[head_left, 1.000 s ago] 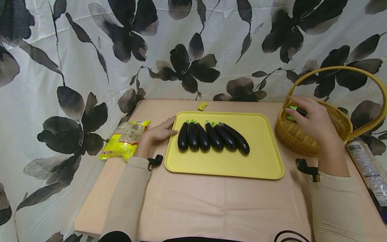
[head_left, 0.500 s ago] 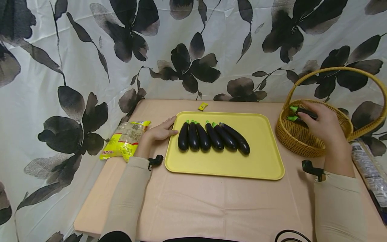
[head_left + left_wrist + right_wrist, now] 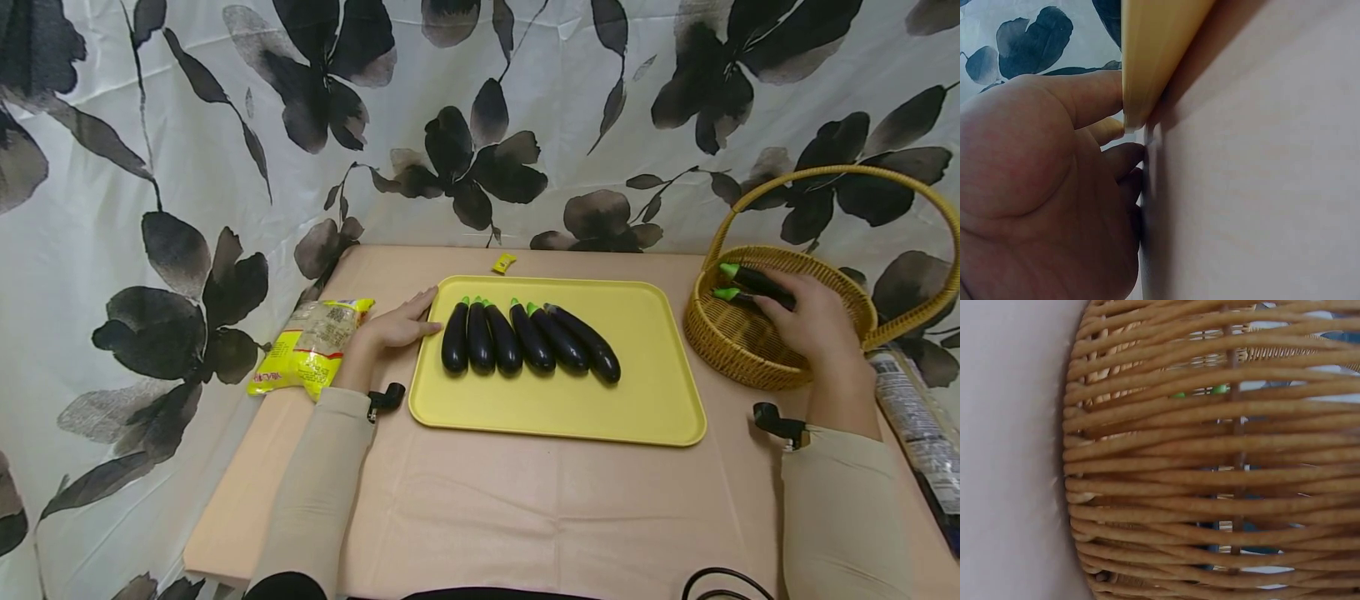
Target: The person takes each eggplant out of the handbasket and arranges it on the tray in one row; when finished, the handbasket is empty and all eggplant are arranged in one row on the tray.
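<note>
My right hand [image 3: 813, 321] reaches into the wicker basket [image 3: 738, 354], thumb and fingers around the body of an eggplant [image 3: 757, 283]. That eggplant's green stem points left. A second eggplant [image 3: 731, 296] lies just below it, largely covered by the hand. In the right wrist view the woven basket wall [image 3: 1210, 450] blocks the hand. My left hand [image 3: 397, 325] rests at the left edge of the yellow tray [image 3: 562, 408], its thumb against the rim and its other fingers on the table in the left wrist view. Several eggplants [image 3: 532, 337] lie side by side on the tray, stems away from me.
A yellow plastic bag [image 3: 311, 346] lies left of my left forearm. Behind the tray is a small yellow packet [image 3: 503, 263]. The basket's tall handle [image 3: 840, 169] arches up, and a long silvery package [image 3: 918, 417] lies at the right. A black cable [image 3: 723, 575] curls at the front edge.
My right hand has moved right and slightly toward me inside the basket, from the eggplant's stem end to its body, uncovering both stems. The left hand and tray have stayed put.
</note>
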Demonstrator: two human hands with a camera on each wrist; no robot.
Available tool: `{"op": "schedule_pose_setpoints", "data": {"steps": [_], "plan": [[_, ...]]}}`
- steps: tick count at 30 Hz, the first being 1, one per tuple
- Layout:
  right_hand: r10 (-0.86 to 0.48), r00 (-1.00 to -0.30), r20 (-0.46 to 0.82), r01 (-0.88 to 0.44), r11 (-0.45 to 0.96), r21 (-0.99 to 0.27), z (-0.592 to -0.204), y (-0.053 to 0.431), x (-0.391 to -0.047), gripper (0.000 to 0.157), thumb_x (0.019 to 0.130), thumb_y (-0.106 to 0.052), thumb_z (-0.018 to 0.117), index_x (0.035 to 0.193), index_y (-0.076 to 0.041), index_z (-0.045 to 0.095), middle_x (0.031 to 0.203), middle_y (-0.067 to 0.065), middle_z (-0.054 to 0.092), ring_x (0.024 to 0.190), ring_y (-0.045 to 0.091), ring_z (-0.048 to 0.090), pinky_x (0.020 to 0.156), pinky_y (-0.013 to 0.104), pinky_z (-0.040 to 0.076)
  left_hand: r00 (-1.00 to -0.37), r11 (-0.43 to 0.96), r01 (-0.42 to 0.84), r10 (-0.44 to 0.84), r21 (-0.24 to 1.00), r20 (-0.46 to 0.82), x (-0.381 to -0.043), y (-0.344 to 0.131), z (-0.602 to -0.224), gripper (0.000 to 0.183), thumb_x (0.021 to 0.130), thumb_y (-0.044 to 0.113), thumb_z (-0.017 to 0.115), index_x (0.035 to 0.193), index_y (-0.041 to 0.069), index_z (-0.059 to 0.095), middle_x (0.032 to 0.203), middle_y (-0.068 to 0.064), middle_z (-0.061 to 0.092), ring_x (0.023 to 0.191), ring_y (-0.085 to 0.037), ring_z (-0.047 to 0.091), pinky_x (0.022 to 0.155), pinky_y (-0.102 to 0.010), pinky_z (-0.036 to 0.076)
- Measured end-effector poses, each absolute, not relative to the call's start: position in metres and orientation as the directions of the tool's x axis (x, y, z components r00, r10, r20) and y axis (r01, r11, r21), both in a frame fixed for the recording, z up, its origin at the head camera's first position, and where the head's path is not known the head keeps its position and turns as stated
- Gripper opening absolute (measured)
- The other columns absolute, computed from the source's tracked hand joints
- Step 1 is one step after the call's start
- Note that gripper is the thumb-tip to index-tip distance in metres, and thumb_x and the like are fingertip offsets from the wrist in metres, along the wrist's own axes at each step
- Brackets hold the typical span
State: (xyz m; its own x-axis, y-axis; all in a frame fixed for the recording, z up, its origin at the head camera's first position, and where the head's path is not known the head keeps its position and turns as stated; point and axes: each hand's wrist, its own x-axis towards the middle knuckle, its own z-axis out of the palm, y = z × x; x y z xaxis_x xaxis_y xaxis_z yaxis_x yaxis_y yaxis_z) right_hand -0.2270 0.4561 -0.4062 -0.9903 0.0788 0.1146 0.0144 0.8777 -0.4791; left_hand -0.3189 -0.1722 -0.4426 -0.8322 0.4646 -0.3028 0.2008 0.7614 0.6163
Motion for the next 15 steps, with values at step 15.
{"op": "schedule_pose_setpoints", "data": {"steps": [15], "plan": [[0.061,-0.996,-0.072,0.086,0.904,-0.418,-0.413,0.472,-0.233,0.077,0.108,-0.050,0.047,0.165,-0.004,0.019,0.157,0.045,0.024,0.138,0.071,0.023,0.107,0.085,0.023,-0.837,0.760,0.205,0.462,0.617,-0.292,-0.317,-0.169,-0.441,0.084,0.108,0.040,0.053,0.169,0.014,0.001,0.177,-0.009,-0.002,0.163,-0.030,-0.007,0.133,-0.052,-0.002]]}}
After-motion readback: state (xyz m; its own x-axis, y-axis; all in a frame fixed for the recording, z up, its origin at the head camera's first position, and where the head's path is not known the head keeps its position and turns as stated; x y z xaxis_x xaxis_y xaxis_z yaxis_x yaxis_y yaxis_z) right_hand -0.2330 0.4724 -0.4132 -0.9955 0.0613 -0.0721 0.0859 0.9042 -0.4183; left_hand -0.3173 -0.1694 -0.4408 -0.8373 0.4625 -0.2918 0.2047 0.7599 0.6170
